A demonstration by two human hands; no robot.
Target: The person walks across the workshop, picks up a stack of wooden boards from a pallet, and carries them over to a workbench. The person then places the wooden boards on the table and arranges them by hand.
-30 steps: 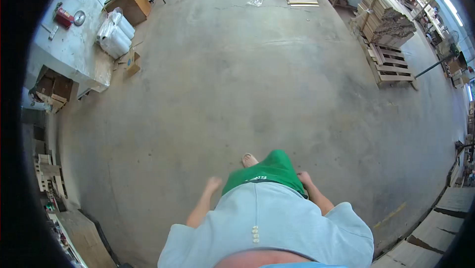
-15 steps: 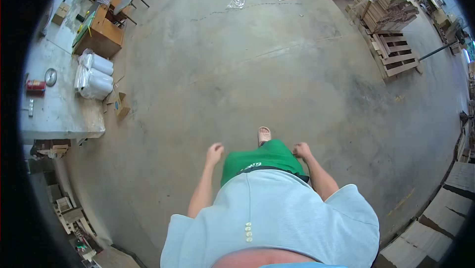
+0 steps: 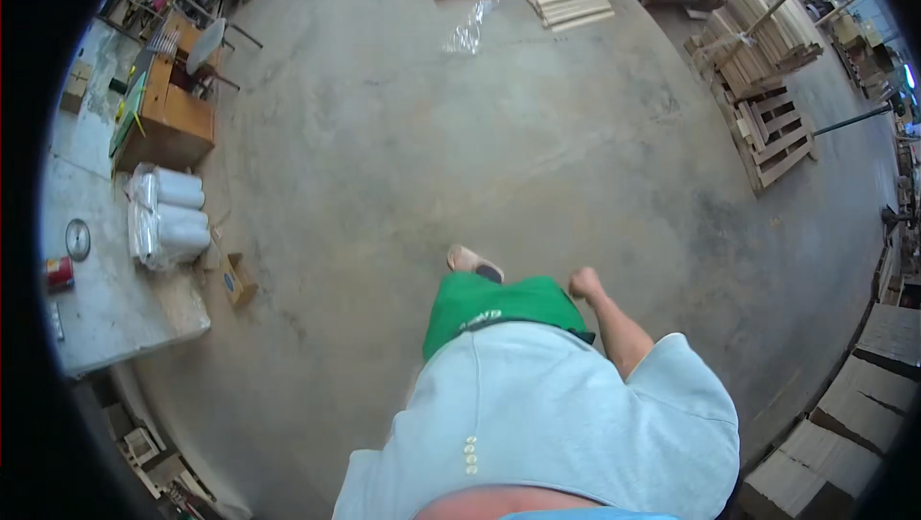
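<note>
My right hand hangs beside the right leg of the green shorts, its fingers curled; nothing can be made out in it. My left hand is out of sight, with only a sliver of that arm showing beside the light blue shirt. One sandalled foot is forward on the concrete floor.
A worktable on the left bears wrapped white rolls. A small carton lies beside it. Stacked boards and a pallet stand at right, more boxes lower right. Plastic film lies ahead.
The floor items ahead appear nearer and lower in view. My left hand has dropped back out of sight, and a foot now shows further left. My right hand stays beside the shorts.
</note>
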